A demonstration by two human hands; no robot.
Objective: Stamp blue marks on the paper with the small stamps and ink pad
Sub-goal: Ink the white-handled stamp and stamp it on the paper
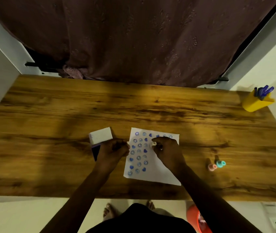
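Note:
A white sheet of paper (157,172) lies on the wooden table (49,148), covered with several blue smiley and heart marks in columns. My right hand (165,147) is over the paper's upper part, fingers closed on a small pale stamp (153,144) that points down at the sheet. My left hand (115,147) rests at the paper's left edge with fingers curled; a small pale thing shows at its fingertips (128,143). The ink pad (95,151), dark with a purple rim, lies left of that hand, partly hidden by it. Its white lid (101,135) stands behind it.
Two loose small stamps, one pink (212,166) and one teal (221,163), lie to the right of the paper. A yellow holder with blue pens (256,101) stands at the far right corner. A dark curtain hangs behind the table.

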